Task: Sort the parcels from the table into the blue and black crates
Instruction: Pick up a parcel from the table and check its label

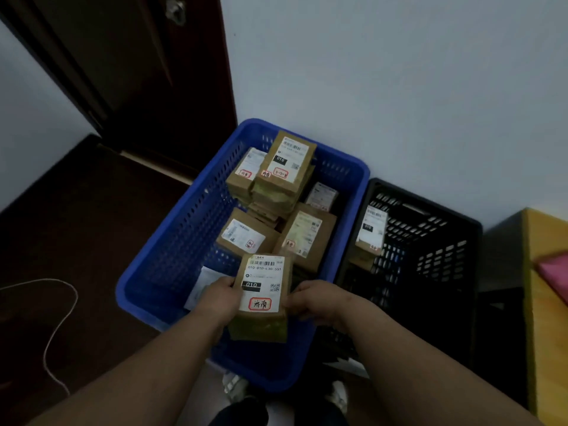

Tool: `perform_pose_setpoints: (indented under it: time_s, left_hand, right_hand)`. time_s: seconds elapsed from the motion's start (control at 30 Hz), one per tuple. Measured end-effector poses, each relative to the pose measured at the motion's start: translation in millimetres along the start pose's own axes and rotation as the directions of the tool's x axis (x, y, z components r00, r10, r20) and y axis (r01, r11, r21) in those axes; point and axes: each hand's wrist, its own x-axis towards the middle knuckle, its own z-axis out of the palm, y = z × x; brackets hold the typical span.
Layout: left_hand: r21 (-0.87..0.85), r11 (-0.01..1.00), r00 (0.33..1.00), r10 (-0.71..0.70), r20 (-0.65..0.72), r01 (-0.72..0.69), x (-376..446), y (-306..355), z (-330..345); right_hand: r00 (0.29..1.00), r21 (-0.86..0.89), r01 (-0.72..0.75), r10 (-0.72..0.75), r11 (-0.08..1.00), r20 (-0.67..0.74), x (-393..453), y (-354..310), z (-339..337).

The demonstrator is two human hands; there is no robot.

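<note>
— What's nearest you?

— Both hands hold one brown parcel (pixel 261 298) over the near end of the blue crate (pixel 172 250). The left hand (pixel 219 298) has its fingers curled round the left edge, the right hand (pixel 313 301) pinches the right edge. Its white label faces up, with "010" on a black bar and a red-framed stamp.

— And further on?

— Inside the blue crate lie more labelled parcels; a tall stack (pixel 281 167) stands toward the far end. Just right, touching it, the black crate (pixel 430 241) holds a parcel (pixel 370 232) leaning by its left wall. A yellow surface (pixel 544 302) shows at the right edge, a dark door (pixel 138 72) far left.
</note>
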Motion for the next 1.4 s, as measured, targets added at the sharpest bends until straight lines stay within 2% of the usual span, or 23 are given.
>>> perform_pose_setpoints:
  time_s: [0.13, 0.3, 0.7, 0.87, 1.1, 1.23, 1.4]
  left_hand:
    - [0.011, 0.999, 0.995, -0.039, 0.09, 0.039, 8.1, -1.9, 4.5]
    - [0.048, 0.996, 0.991, -0.081, 0.106, 0.076, 21.0, 1.0, 7.1]
    - [-0.044, 0.996, 0.997, -0.082, -0.003, 0.082, 57.0, 15.5, -12.4]
    - [-0.033, 0.997, 0.997, -0.073, 0.015, 0.074, 71.6, 7.5, -22.0]
    - [0.022, 0.996, 0.991, -0.091, 0.094, 0.089, 99.4, 0.0, -46.7]
    - [0.04, 0.997, 0.995, -0.072, 0.071, 0.069, 112.2, 2.9, -67.8]
    - [0.093, 0.992, 0.996, 0.085, 0.016, -0.086, 117.6, 19.6, -87.5]
  right_hand:
    - [0.997, -0.007, -0.078, 0.078, 0.997, 0.015, 11.3, 3.5, 1.9]
    - [0.989, -0.002, -0.14, 0.14, 0.99, 0.044, 30.2, 3.9, -5.1]
    - [0.993, -0.04, -0.071, 0.075, 0.997, 0.097, 71.6, -35.6, -16.4]
    - [0.99, -0.025, -0.092, 0.094, 0.995, 0.1, 86.3, -40.7, -3.5]
    - [0.984, 0.069, -0.162, 0.155, 0.984, 0.092, 107.7, -47.2, 23.4]
    - [0.987, 0.125, -0.158, 0.151, 0.979, 0.062, 119.6, -62.7, 38.1]
    - [0.992, 0.29, -0.126, 0.125, 0.949, 0.023, 132.0, -83.7, 43.8]
